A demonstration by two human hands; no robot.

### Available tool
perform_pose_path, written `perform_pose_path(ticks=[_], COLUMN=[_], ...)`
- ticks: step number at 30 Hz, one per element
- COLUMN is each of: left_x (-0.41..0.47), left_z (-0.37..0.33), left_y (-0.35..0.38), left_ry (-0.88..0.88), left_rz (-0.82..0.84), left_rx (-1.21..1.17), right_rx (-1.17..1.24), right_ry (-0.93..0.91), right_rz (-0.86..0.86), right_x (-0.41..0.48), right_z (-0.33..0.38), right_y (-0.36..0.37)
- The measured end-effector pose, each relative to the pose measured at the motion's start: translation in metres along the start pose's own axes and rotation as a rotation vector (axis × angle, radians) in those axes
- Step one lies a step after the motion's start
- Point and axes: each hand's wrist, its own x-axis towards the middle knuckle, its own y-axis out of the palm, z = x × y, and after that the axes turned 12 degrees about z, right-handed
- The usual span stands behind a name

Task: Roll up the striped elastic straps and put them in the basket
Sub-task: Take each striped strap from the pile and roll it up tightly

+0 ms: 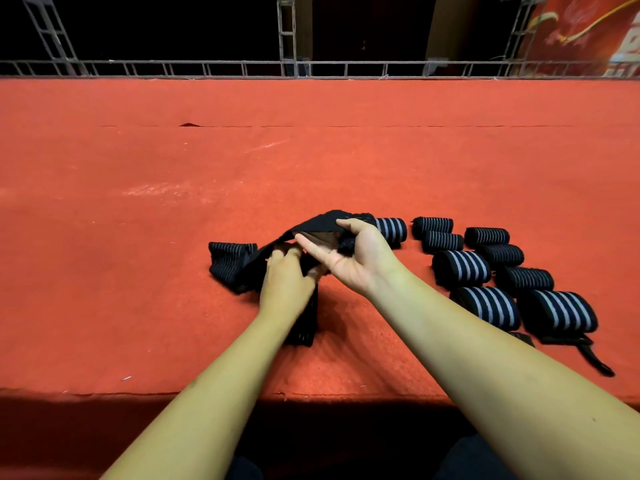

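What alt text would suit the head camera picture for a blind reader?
Two hands hold a loose black striped strap over a red table, the left hand gripping low, the right hand pinching its top. Rolled straps lie to the right.

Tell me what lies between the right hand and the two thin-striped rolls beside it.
In the head view, one broad-striped roll beside the right hand, then a bare strip of red cloth.

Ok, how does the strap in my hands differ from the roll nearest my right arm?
The loose strap is unwound, held between the left hand and right hand; the near roll is wound tight. The loose strap is partly lifted; the near roll lies untouched on the red cloth. The strap's stripes look thin, the roll's broad. Both are black striped elastic.
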Motion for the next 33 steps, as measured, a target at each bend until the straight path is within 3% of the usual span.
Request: perform_pose_path(ticks=[3, 8, 12, 17, 22, 24, 26, 30, 33], left_x=[0.004, 0.002, 0.008, -0.004, 0.0, 0.004, 0.007, 0.021, 0.028], left_z=[0.007, 0.007, 0.008, 0.037, 0.067, 0.062, 0.051, 0.036, 0.038], left_y=[-0.002, 0.006, 0.004, 0.009, -0.003, -0.007, -0.011, -0.015, -0.01], left_ry=[-0.01, -0.065, -0.051, 0.072, -0.174, -0.151, -0.014, 0.205, 0.193], left_rz=[-0.09, -0.009, -0.064, 0.04, -0.143, -0.237, -0.295, -0.02, 0.208], left_rx=[-0.009, -0.059, 0.056, 0.222, -0.062, -0.053, -0.053, -0.065, -0.031], right_rx=[-0.025, -0.049, -0.033, -0.032, -0.379, -0.472, -0.537, -0.581, -0.522], right_ry=[-0.008, 0.004, 0.011, -0.28, -0.265, -0.216, -0.187, -0.163, -0.171], right_rz=[0.007, 0.026, 0.03, -0.011, -0.068, -0.058, -0.036, 0.027, 0.009], right_x=[0.0, -0.001, 0.0, 0.009, 0.004, 0.001, -0.002, -0.006, -0.006], right_z=[0.004, 0.011, 0.0, 0.04, 0.058, 0.053, 0.05, 0.047, 0.049], right_y=[-0.002, -0.01, -0.007, -0.003, -0.011, -0.014, -0.014, -0.004, 0.006])
